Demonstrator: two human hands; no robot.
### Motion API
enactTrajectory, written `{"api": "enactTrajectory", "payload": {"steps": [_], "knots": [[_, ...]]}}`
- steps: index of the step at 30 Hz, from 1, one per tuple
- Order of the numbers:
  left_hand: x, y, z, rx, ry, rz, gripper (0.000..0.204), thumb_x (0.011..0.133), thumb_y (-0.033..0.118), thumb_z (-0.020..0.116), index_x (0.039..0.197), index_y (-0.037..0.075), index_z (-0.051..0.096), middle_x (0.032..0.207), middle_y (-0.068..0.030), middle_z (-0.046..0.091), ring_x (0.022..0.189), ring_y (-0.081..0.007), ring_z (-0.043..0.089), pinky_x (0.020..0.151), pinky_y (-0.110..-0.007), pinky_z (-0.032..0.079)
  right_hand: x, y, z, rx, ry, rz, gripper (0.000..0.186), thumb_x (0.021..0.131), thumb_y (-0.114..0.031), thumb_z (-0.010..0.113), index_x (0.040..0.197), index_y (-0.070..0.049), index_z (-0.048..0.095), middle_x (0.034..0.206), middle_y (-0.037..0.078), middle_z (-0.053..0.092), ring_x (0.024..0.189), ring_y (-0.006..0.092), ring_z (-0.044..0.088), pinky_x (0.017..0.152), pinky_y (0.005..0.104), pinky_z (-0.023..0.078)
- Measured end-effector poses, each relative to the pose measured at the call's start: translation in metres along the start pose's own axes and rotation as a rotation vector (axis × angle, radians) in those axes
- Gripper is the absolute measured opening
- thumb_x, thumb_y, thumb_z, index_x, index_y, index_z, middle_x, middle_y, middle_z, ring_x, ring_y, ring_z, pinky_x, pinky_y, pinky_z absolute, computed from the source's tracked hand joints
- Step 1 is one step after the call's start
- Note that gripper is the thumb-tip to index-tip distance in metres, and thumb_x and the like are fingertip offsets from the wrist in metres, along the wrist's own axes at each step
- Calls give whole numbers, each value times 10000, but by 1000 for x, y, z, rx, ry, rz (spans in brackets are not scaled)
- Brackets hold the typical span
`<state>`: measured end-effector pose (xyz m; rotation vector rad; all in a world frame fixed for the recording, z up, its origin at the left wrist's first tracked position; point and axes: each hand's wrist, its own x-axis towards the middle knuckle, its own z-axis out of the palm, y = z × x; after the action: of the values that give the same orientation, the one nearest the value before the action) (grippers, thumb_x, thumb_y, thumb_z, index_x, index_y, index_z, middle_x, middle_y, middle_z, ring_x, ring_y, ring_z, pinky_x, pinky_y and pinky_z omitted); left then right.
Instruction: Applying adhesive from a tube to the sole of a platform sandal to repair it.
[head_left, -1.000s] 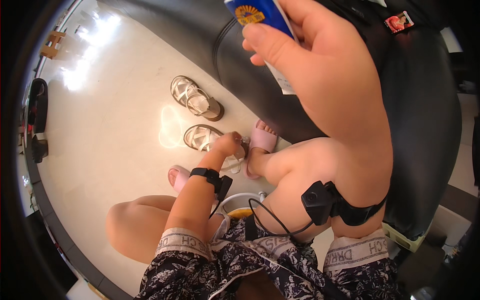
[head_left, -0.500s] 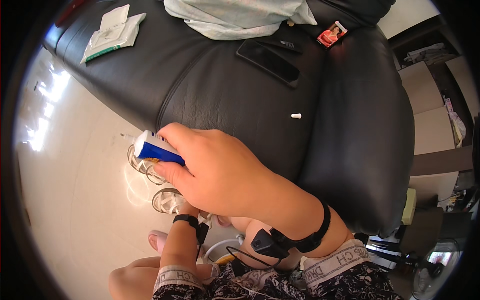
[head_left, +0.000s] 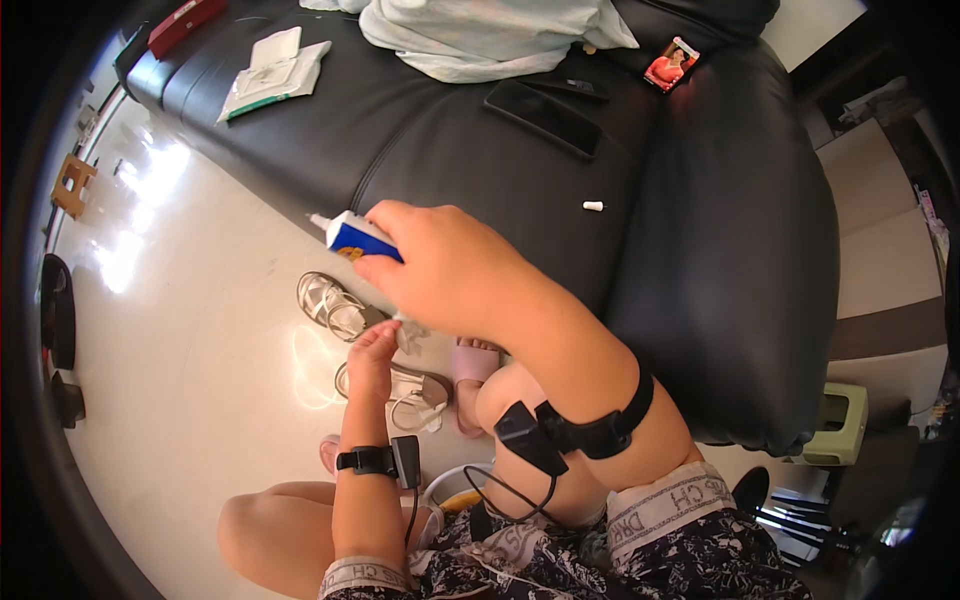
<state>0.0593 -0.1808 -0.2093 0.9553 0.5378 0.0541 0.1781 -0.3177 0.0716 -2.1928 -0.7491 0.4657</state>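
My right hand (head_left: 445, 265) is closed around a blue-and-white tube (head_left: 362, 237) with a narrow nozzle pointing left, held near the sofa's front edge. Below it, my left hand (head_left: 372, 355) pinches a crumpled whitish piece (head_left: 410, 330), perhaps tissue. Two strappy light sandals stand on the floor about my left hand: one (head_left: 325, 298) above, the other (head_left: 420, 400) below. A small white cap (head_left: 593, 206) lies on the black sofa (head_left: 730, 230). My feet wear pink slides (head_left: 470, 362). A black strapped device sits on each forearm, with cables.
On the sofa lie a wipes pack (head_left: 270, 85), a dark phone (head_left: 540, 115), a pale cloth (head_left: 480, 35), a red item (head_left: 185, 22) and a small red packet (head_left: 670, 65). A green plastic stool (head_left: 840, 420) stands right of the sofa; a wooden object (head_left: 72, 188) sits far left.
The view has swung to take in more of the sofa. My right hand, with the tube, has lowered and turned left since one second ago. My left hand has risen slightly from the lower sandal.
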Motion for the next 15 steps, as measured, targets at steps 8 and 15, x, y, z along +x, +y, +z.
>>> {"api": "enactTrajectory", "payload": {"steps": [8, 15], "knots": [[-72, 163, 43, -106, 18, 251, 198, 865, 60, 566, 1049, -12, 577, 935, -72, 629, 839, -143, 597, 753, -266, 488, 8, 17, 40, 340, -227, -193, 267, 846, -243, 601, 984, -15, 582, 799, 89, 632, 713, 169, 600, 671, 292, 468], [-130, 245, 49, 214, 1, 272, 245, 833, 35, 610, 1068, 20, 543, 906, -60, 631, 781, -116, 604, 676, -215, 490, -3, -16, 41, 545, -562, -52, 226, 889, -231, 577, 974, -23, 554, 759, 10, 571, 695, 65, 530, 646, 227, 442]]}}
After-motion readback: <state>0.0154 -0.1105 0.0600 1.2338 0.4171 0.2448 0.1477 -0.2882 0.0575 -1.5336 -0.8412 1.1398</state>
